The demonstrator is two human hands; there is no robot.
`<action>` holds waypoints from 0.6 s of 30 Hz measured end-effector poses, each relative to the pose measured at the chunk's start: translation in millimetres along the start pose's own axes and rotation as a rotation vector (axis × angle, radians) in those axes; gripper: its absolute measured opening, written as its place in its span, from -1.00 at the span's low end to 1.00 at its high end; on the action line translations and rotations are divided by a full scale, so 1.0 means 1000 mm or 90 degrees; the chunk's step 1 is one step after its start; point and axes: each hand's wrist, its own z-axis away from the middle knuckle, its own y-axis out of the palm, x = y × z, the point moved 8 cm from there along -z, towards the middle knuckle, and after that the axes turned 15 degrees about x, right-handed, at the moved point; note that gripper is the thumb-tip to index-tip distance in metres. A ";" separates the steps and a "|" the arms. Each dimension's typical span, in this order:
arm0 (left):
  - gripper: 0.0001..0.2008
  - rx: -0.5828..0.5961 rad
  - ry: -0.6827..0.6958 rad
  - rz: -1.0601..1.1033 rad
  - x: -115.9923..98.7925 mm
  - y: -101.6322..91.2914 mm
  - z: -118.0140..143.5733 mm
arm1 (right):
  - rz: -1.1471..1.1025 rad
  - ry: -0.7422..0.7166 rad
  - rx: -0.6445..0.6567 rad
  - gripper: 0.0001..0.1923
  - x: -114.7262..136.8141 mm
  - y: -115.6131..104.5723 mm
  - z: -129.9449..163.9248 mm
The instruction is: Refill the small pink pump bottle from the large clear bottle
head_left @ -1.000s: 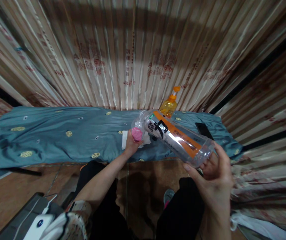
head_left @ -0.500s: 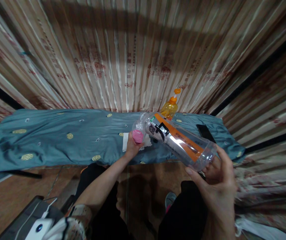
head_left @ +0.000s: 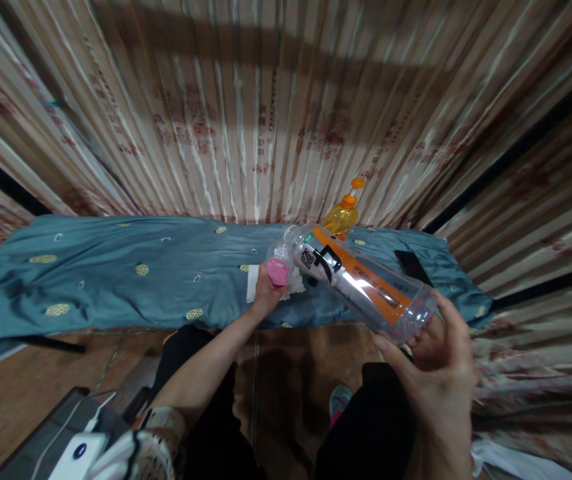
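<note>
Gripping the base of a clear plastic bottle (head_left: 361,283) (orange label, tilted over the blue-clothed table (head_left: 116,280)) with right hand (head_left: 439,367), left hand (head_left: 266,293) fingers pinching a pink cap (head_left: 279,272) at its mouth

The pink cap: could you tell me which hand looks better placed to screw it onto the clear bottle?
Left, probably: the left hand already holds the pink cap beside the bottle's neck, while the right hand supports the clear bottle at its base.

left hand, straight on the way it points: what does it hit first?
Probably the neck end of the clear bottle. The left hand holds a pink cap right beside it; past that lies white paper. Depth is unclear.
</note>
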 end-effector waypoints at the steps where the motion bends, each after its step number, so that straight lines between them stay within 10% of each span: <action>1: -0.27 0.000 0.001 0.000 -0.001 0.000 0.000 | 0.001 0.001 0.001 0.05 0.000 0.000 0.000; 18: -0.19 -0.015 0.020 0.004 0.001 0.000 -0.001 | -0.002 -0.017 -0.003 0.03 0.000 -0.002 0.001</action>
